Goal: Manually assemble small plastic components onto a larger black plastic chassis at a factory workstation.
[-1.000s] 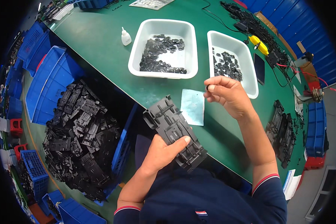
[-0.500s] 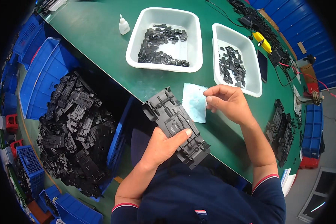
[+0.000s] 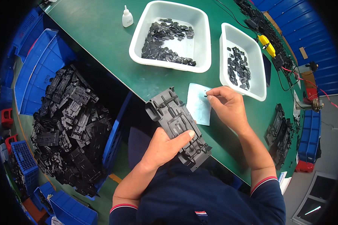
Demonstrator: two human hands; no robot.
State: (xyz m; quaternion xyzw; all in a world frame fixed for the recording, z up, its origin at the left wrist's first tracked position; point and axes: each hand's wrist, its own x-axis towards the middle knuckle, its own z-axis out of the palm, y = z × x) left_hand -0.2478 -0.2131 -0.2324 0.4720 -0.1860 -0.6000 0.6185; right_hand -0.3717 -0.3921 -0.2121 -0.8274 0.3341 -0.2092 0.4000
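Note:
My left hand (image 3: 162, 147) grips a long black moulded plastic part (image 3: 173, 118), thumb across its upper face, tilted over the table's near edge. To its right, my right hand (image 3: 230, 109) pinches a tiny dark piece (image 3: 205, 96) between thumb and forefinger; its exact kind is too small to make out. Those fingertips are over the upper right of a pale blue sheet (image 3: 197, 110) lying on the green table (image 3: 101, 41). Beyond the hands stand two white tubs, the wider one (image 3: 181, 48) and the narrower one (image 3: 255, 71), both with small black pieces inside.
A small white dropper bottle (image 3: 127, 19) stands left of the wider tub. Left of the table, a blue crate (image 3: 35, 80) is heaped with black moulded parts (image 3: 69, 123). More black parts (image 3: 279, 131) lie at the right, with a yellow device (image 3: 266, 45) and cables behind.
The view has shifted slightly. A tiny dark piece now shows at my right fingertips, which remain by the sheet. My left hand keeps its hold on the black part.

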